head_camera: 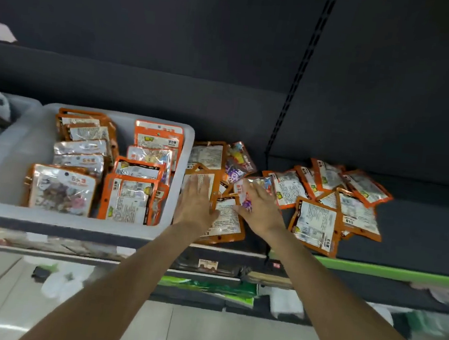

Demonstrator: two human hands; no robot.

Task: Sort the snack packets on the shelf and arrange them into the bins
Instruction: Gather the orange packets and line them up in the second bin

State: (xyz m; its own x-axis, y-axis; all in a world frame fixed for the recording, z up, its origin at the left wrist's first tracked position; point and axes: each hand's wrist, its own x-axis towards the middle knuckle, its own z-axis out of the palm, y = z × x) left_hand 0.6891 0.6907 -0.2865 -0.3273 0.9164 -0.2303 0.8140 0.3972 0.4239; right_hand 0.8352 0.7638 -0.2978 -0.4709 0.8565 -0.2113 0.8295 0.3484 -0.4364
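Two hands were down on the loose pile of orange snack packets [284, 192] lying on the shelf [419, 226], just right of the white bin [4, 171]. Your left hand [197, 203] lay flat and released on one packet, beside the bin wall. Your right hand [259, 209] also rested with fingers spread, gripping nothing. Between them lay a back-up packet [226, 217], long axis running away from you; the left hand was nearer the bin, so I'd judge it should carry.

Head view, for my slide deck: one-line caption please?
Both hands press loose orange snack packets beside a half-filled white plastic bin.
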